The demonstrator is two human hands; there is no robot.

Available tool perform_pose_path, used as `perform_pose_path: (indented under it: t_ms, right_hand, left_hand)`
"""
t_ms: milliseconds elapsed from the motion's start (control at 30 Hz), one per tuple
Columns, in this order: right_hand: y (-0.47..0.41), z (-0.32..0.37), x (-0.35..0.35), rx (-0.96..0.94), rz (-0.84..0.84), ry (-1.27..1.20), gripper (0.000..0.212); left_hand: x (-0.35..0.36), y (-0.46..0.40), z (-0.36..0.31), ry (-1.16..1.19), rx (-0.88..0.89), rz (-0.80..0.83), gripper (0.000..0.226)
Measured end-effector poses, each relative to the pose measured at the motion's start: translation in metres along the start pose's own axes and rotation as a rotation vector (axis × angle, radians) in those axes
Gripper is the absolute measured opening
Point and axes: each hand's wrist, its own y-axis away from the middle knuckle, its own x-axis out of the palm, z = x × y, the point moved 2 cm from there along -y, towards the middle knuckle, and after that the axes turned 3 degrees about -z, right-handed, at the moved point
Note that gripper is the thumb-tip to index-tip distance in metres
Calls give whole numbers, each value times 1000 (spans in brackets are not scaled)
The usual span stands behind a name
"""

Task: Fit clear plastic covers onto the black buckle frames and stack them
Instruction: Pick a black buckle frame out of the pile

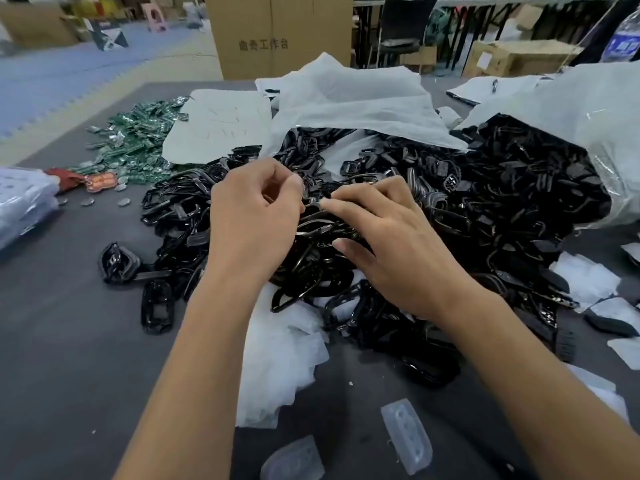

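A big heap of black buckle frames (pixel 485 202) covers the middle of the grey table (pixel 69 341). My left hand (pixel 252 220) and my right hand (pixel 391 244) meet over the heap, fingertips pinched together on one black buckle frame (pixel 311 204); a clear plastic cover may be at my left fingertips but I cannot tell. Two clear plastic covers (pixel 407 434) lie loose on the table near me. Covered black frames (pixel 156 303) lie at the heap's left edge.
White plastic bags (pixel 346 105) lie behind the heap, and one at the right (pixel 588 109) spills frames. Green packets (pixel 138 143) are scattered at the back left. White scraps (pixel 277 358) lie between my forearms. A cardboard box (pixel 277 32) stands behind the table.
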Motion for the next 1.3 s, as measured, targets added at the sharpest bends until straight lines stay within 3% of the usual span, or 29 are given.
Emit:
perform_pose_path:
  t_ms: [67, 133, 200, 267, 467, 633, 733, 833, 933, 1033, 1167, 1233, 1300]
  right_hand:
    - [-1, 3, 0, -32, 19, 3, 56]
    - [1, 3, 5, -52, 56, -12, 53]
    - [2, 1, 3, -57, 5, -53, 49]
    - [1, -4, -3, -62, -83, -105, 42]
    - [-1, -3, -10, -42, -78, -182, 8]
    - [2, -5, -20, 4, 193, -366, 11]
    - [2, -8, -23, 26, 275, -355, 10]
    - [2, -19, -31, 97, 247, -335, 10]
    - [4, -33, -43, 183, 170, -300, 11]
    - [8, -52, -60, 275, 199, -271, 13]
    - [21, -73, -72, 415, 503, -264, 14]
    - [25, -87, -72, 448, 458, -93, 17]
    - [26, -96, -71, 471, 305, 36, 18]
  left_hand:
    - [-5, -3, -1, -105, 44, 69, 10]
    - [-10, -2, 0, -230, 87, 237, 6]
    - [-11, 0, 2, -329, 124, 396, 16]
    - [-8, 1, 4, -383, 124, 451, 27]
    - [-6, 0, 16, -262, 94, 274, 11]
    - [-11, -6, 15, -164, 63, -45, 33]
    - [-10, -6, 13, 59, -49, -116, 39]
    - [-3, -2, 6, 358, -161, -61, 31]
    - [7, 5, -2, 502, -218, -10, 18]
    - [20, 12, -7, 461, -235, -1, 17]
    - [53, 29, -21, 509, -265, 188, 15]
    - [70, 43, -28, 511, -246, 269, 9]
    - [80, 54, -29, 395, -163, 277, 7]
